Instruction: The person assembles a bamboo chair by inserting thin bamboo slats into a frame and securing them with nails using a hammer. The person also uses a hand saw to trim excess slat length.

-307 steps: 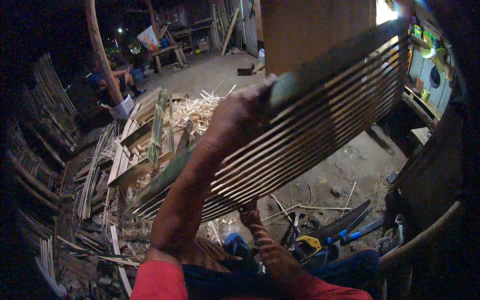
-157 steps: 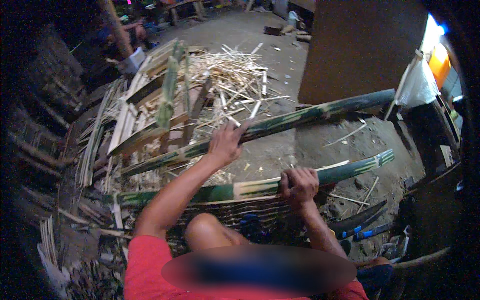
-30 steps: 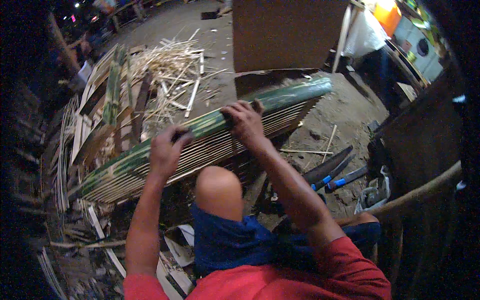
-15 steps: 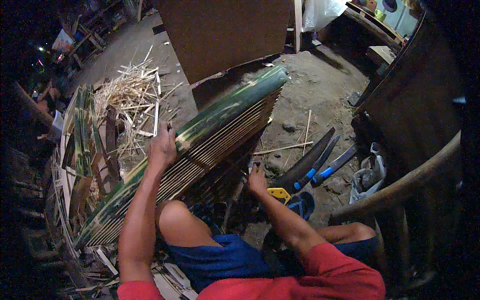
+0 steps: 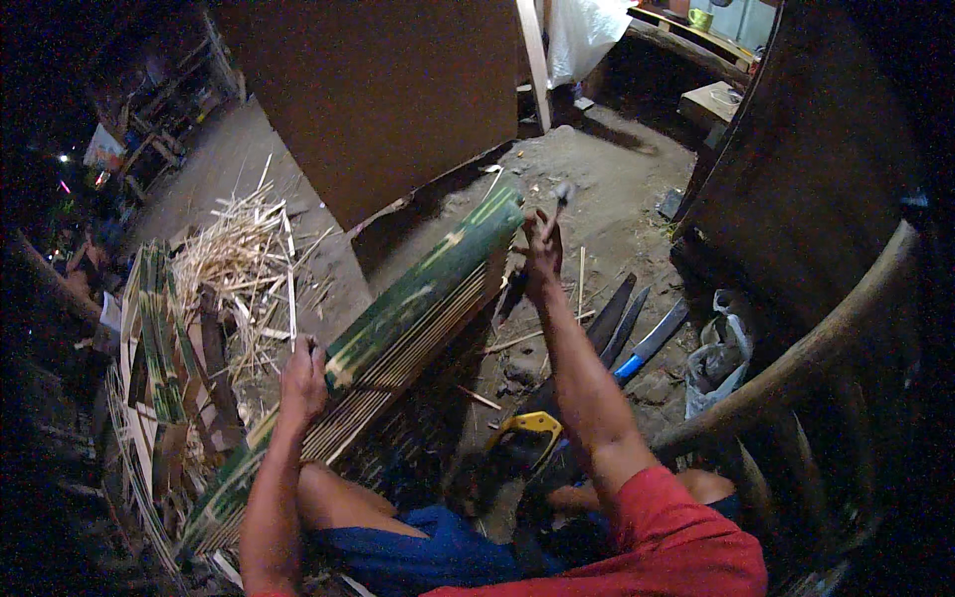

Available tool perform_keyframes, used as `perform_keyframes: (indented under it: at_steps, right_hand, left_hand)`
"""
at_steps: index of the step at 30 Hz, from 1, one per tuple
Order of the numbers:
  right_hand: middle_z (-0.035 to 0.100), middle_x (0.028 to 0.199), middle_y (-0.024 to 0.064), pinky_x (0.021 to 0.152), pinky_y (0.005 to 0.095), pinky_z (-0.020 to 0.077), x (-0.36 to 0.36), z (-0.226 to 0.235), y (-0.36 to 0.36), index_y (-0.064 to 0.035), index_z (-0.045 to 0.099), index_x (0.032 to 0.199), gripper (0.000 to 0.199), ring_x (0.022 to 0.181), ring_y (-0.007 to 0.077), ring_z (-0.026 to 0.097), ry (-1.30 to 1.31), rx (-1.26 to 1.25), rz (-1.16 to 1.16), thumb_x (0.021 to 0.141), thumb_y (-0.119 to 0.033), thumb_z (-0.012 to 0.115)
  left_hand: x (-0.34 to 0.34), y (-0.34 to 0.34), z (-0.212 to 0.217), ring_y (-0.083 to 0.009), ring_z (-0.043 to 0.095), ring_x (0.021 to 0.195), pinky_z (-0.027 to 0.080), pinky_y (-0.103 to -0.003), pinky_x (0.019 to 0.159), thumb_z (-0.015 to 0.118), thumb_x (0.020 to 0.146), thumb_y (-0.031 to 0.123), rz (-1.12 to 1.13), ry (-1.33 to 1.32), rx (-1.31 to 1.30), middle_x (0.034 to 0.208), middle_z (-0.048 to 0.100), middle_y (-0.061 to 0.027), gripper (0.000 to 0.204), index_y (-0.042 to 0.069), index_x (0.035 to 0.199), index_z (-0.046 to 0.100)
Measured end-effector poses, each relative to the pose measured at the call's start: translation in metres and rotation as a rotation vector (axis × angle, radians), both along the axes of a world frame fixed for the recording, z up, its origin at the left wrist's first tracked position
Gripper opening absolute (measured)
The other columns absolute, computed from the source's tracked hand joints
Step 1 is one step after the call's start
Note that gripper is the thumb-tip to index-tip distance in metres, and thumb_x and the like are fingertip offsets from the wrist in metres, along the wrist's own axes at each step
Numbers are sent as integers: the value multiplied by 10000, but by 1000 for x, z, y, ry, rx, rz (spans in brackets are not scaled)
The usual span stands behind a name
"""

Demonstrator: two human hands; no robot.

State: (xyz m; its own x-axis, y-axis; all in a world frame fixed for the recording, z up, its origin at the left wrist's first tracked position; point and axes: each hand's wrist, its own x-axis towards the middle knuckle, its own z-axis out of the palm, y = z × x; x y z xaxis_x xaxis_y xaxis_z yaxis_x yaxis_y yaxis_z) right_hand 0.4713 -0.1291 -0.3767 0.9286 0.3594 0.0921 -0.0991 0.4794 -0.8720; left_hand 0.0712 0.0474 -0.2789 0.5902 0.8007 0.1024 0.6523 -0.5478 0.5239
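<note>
While the left hand (image 5: pixel 302 383) grips the upper edge of a long, green, mottled length of bamboo (image 5: pixel 433 274), the right hand (image 5: pixel 543 257) is closed around a slim tool with a small grey head (image 5: pixel 565 192), raised just beside the bamboo's far end; blur hides the tool's exact kind. The bamboo slants from the lower left, near the person's bent knee (image 5: pixel 343 497), up toward the middle of the view, and a row of thin, pale, parallel slats (image 5: pixel 398 360) runs along its lower side. On the bare earth floor (image 5: pixel 607 179) to the right lie long, dark-bladed knives, one with a bright blue handle (image 5: pixel 629 368), near a crumpled, translucent plastic bag (image 5: pixel 718 358). A yellow, angular tool handle (image 5: pixel 534 428) shows below the right forearm. Left of the bamboo, pale, loose wood strips (image 5: pixel 234 254) are heaped beside green-and-tan split bamboo pieces (image 5: pixel 159 333), and a broad, flat brown panel (image 5: pixel 378 99) stands beyond.
</note>
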Motion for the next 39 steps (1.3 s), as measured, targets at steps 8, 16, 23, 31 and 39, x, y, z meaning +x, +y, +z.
perform_keyframes:
  at_steps: [8, 16, 23, 31, 39]
  right_hand:
    - [683, 812, 28, 466, 268, 413, 74, 17, 13, -90, 666, 1110, 267, 552, 99, 543, -214, -266, 122, 945, -300, 681]
    - [606, 746, -18, 425, 251, 358, 73, 32, 13, -104, 667, 970, 237, 488, 62, 456, -213, -260, 56, 941, -337, 705]
    - [597, 731, -22, 428, 254, 363, 87, 31, 10, -94, 650, 986, 215, 493, 66, 463, -217, -344, 102, 968, -307, 669]
    - [618, 737, 0, 450, 269, 399, 105, 31, 10, -49, 645, 982, 194, 530, 93, 507, -192, -369, 252, 971, -242, 630]
    - [625, 720, 13, 461, 281, 399, 111, 41, 12, -32, 656, 975, 225, 547, 92, 522, -283, -426, 279, 955, -256, 661]
  left_hand:
    - [24, -14, 11, -508, 613, 975, 457, -584, 802, 486, 1024, 265, 43, 233, 58, 1139, 619, -309, 297, 57, 1234, 505]
    - [103, -12, 11, -424, 622, 1096, 491, -487, 922, 590, 936, 136, -244, -12, 296, 1173, 655, -236, 325, -1, 1231, 607]
    - [263, -43, 43, -348, 710, 962, 550, -416, 826, 662, 876, 69, -480, -459, 143, 1026, 724, -180, 271, 84, 1147, 664]
    - [388, -33, -4, -347, 708, 975, 548, -425, 829, 683, 878, 197, -341, -437, -32, 1072, 735, -139, 227, 132, 1093, 708]
    - [403, -31, -17, -304, 717, 913, 547, -403, 811, 715, 889, 198, -375, -251, -28, 999, 738, -153, 259, 78, 1118, 688]
